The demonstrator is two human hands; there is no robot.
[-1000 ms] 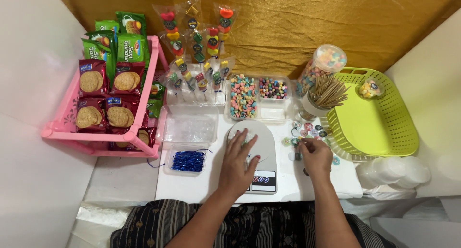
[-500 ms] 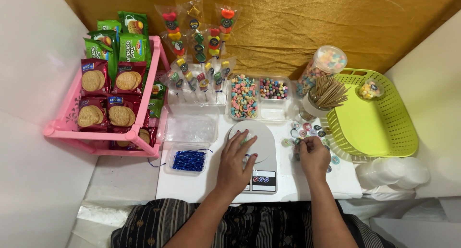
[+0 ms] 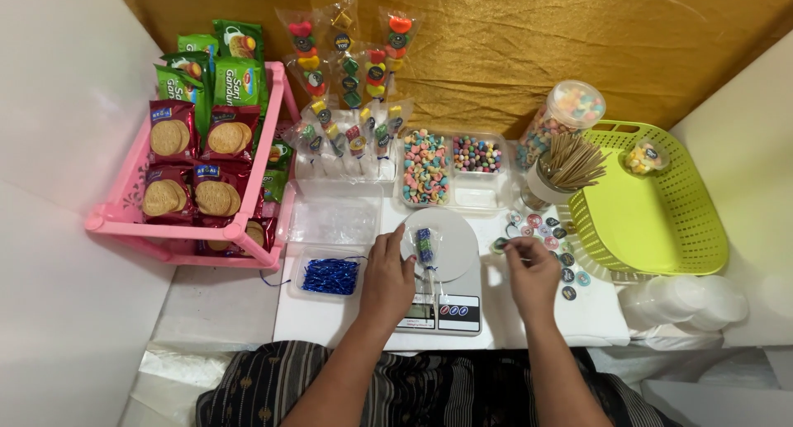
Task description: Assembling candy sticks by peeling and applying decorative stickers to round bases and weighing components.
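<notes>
candy skewer (image 3: pixel 425 247) in clear wrap on kitchen scale (image 3: pixel 439 272): light, fragile; grip stick. left hand (image 3: pixel 387 280) pinches it; right hand (image 3: pixel 531 272) pinches round sticker (image 3: pixel 500 244).

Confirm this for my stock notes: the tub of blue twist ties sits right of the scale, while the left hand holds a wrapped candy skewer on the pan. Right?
Not quite. In the head view the tub of blue twist ties sits left of the scale, not right. The left hand does hold the wrapped candy skewer on the pan.
</notes>
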